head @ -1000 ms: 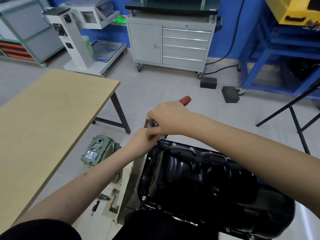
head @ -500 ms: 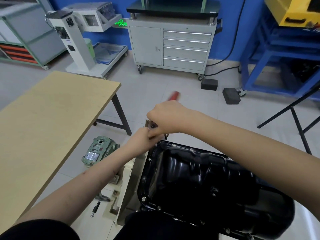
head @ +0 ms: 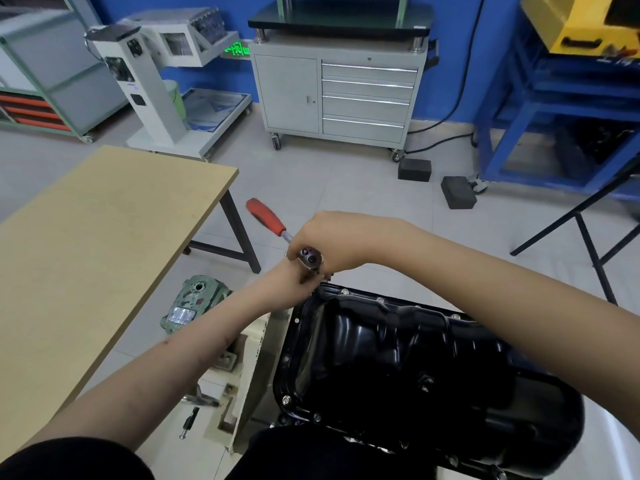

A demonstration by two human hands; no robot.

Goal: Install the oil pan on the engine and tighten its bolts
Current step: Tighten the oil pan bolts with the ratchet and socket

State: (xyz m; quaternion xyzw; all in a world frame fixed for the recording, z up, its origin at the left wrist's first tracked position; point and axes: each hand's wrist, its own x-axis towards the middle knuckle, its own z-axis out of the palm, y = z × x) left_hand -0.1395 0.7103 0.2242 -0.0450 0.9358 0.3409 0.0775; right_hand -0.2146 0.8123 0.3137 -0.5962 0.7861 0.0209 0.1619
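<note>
The oil pan (head: 415, 358) sits on the engine, bolts in its rim; the right hand (head: 332, 240) grips the ratchet (head: 277, 230) at the far-left corner bolt, the left hand (head: 287, 285) pinching the socket; tightening looks unfinished.

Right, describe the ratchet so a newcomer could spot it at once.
Start at the black oil pan low in the view and go to its far left corner, where both hands meet. The ratchet sits there, its chrome head under the right hand. Its red handle, angled up-left, is unlike anything nearby.
</note>
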